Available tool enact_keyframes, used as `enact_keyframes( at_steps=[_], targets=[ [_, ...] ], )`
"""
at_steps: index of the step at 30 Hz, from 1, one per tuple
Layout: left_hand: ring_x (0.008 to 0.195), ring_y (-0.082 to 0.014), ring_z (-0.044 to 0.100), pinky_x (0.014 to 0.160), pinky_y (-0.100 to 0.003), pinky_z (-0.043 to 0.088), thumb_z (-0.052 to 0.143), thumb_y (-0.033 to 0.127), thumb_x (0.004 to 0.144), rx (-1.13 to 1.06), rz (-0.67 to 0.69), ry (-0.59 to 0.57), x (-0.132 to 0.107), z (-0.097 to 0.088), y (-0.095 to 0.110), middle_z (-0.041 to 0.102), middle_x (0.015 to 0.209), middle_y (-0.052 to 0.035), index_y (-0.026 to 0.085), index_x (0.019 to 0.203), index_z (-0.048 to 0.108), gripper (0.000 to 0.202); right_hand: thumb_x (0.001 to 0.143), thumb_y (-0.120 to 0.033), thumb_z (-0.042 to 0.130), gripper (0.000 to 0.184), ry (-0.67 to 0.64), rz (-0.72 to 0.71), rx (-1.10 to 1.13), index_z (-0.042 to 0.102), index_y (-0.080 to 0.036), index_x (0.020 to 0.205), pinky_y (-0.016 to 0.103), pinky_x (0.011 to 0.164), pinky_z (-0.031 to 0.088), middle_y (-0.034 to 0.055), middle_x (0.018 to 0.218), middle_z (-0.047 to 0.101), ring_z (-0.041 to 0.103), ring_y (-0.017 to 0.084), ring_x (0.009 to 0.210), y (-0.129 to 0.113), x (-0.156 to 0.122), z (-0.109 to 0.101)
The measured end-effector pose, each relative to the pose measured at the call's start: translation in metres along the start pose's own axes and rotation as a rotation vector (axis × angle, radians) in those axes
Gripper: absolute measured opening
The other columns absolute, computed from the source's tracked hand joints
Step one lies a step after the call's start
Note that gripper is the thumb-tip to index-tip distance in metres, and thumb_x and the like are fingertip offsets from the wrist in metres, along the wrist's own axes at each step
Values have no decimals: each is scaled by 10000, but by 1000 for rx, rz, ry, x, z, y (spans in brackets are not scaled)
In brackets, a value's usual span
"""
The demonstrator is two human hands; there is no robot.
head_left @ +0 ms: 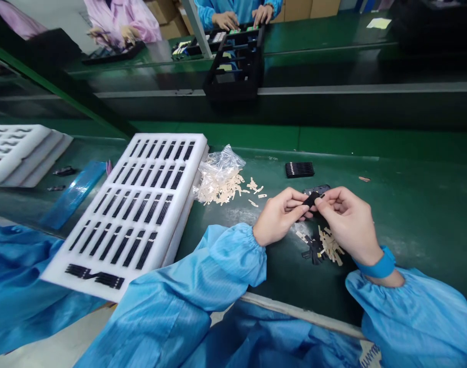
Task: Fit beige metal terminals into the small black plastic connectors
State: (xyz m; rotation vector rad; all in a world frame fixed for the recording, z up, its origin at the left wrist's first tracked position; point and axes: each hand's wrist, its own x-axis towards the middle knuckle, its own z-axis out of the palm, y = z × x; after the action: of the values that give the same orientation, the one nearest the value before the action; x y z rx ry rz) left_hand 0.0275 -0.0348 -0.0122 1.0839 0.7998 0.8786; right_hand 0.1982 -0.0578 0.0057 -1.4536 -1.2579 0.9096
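Observation:
Both hands meet over the green bench top. My left hand (pixel 281 214) is closed, pinching a small flat black part (pixel 311 199) between thumb and fingers. At the part's right end, my right hand (pixel 348 217) has its thumb and forefinger pressed together. A small dark tip shows at that pinch. Just behind the fingers lies a dark flat piece (pixel 322 188), partly hidden. Below the hands is a loose pile of beige tabs (pixel 330 246) beside several black strips (pixel 313 249). Farther back sits a neat row of black strips (pixel 299 169).
White foam trays (pixel 132 186) with slotted black strips stand left. A plastic bag (pixel 222 163) spills beige tabs (pixel 220 188) beside them. More foam trays (pixel 19 153) and a blue strip (pixel 78 191) lie farther left. Across the bench, co-workers' hands (pixel 226 21) work near a black rack (pixel 235 71).

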Motion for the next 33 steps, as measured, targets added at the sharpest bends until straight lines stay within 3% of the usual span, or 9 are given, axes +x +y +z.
enact_keyframes(
  at_steps=[5, 11, 14, 21, 26, 30, 33],
  targets=[
    [764, -147, 732, 721, -268, 591, 810, 431, 829, -103, -70, -111, 1, -7, 9, 765, 929, -112, 123, 1037, 586, 434, 828, -470, 808, 332, -241, 132, 150, 652, -180, 873, 232, 509, 459, 24, 700, 677, 583, 130, 567, -2, 8, -14],
    [651, -119, 695, 493, -167, 513, 842, 378, 799, -327, -300, -284, -1, -12, 15, 749, 903, -85, 131, 1058, 571, 448, 875, -519, 765, 372, -421, 129, 242, 623, -181, 935, 226, 487, 410, 9, 699, 645, 495, 106, 528, -10, 4, -19],
    [623, -102, 680, 462, -140, 503, 866, 350, 772, -410, -358, -313, 0, -13, 15, 729, 861, -55, 134, 1010, 570, 436, 894, -503, 753, 348, -418, 86, 272, 612, -194, 970, 235, 508, 426, 1, 704, 636, 507, 115, 544, -8, 2, -17],
    [614, -102, 686, 485, -133, 527, 882, 343, 757, -444, -364, -288, 0, -12, 17, 718, 824, -39, 152, 1011, 555, 456, 863, -532, 775, 363, -357, 24, 283, 609, -218, 939, 262, 537, 485, 0, 708, 633, 576, 145, 580, -9, -1, -10],
    [588, -89, 673, 475, -128, 512, 882, 357, 755, -441, -364, -298, 0, -12, 18, 700, 804, -18, 153, 993, 534, 469, 870, -468, 787, 317, -337, 18, 267, 617, -209, 940, 246, 547, 488, 1, 734, 637, 579, 132, 602, -6, -1, -8],
    [605, -94, 678, 513, -157, 531, 857, 386, 780, -348, -286, -229, 1, -11, 18, 711, 817, -24, 154, 1026, 518, 479, 889, -468, 758, 303, -373, 13, 191, 649, -199, 974, 259, 556, 504, 13, 748, 639, 574, 136, 600, -3, 5, -18],
    [598, -105, 676, 536, -198, 549, 834, 403, 799, -214, -177, -131, 1, -10, 18, 732, 823, -35, 160, 1034, 484, 486, 854, -455, 785, 286, -238, -49, 81, 674, -205, 938, 271, 575, 519, 11, 737, 627, 571, 143, 606, -5, 10, -25]
  ],
)
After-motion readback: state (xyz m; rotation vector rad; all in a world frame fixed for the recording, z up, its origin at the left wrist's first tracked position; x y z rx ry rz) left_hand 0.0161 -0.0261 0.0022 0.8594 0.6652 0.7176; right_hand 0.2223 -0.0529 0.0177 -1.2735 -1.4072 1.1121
